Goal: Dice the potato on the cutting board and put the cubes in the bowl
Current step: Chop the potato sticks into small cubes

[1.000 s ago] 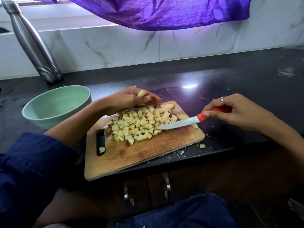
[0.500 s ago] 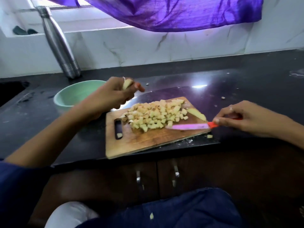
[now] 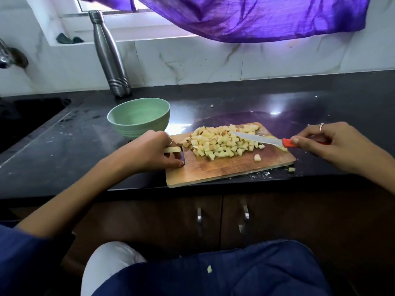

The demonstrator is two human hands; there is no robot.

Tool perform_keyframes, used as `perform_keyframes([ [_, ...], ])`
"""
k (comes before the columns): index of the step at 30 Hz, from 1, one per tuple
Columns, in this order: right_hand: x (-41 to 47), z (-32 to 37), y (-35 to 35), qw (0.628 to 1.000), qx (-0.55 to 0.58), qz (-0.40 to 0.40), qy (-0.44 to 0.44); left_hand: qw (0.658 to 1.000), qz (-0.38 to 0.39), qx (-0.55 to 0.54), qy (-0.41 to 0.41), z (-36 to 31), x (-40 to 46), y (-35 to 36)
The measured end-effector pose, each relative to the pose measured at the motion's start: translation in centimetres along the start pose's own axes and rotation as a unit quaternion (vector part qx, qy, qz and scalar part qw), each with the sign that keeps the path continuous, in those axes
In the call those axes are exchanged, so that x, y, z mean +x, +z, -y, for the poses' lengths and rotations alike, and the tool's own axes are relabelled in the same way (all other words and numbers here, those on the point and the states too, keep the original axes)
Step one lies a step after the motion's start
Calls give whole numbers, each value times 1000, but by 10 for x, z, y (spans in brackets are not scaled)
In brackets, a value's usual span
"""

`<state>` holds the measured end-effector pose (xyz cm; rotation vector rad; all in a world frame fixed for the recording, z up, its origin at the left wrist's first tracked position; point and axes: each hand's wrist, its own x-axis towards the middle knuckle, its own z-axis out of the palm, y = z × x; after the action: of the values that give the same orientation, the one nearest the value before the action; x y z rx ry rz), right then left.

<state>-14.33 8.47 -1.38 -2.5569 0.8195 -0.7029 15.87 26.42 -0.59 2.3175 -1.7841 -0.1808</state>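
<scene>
The pile of pale yellow potato cubes (image 3: 222,142) lies mid-way along the rectangular wooden cutting board (image 3: 226,167), whose handle end the left hand (image 3: 154,150) grips nearest the empty pale green ceramic bowl (image 3: 139,116) at eleven o'clock, while the right hand (image 3: 333,144) pinches the orange-handled steel knife (image 3: 263,141) over the pile

A steel bottle (image 3: 110,58) stands upper left on the black bench (image 3: 320,99); a purple curtain (image 3: 256,18) hangs across the top.
</scene>
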Motion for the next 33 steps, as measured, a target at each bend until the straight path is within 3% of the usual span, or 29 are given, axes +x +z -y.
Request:
perform_keyframes([
  [5, -4, 3, -1, 999, 19, -22, 16, 996, 66, 58, -6, -6, 18, -2],
  [13, -10, 0, 4, 997, 59, -36, 38, 985, 166, 27, -46, -5, 35, -6],
  [20, -13, -9, 9, 993, 98, -53, 50, 992, 122, -31, -5, -13, 30, -19],
  [26, -19, -11, 18, 993, 90, -44, 65, 994, 27, -102, 32, -51, 71, -27],
  [33, -22, -1, 30, 991, 90, -54, 80, 993, 3, -113, 34, -60, 92, -14],
])
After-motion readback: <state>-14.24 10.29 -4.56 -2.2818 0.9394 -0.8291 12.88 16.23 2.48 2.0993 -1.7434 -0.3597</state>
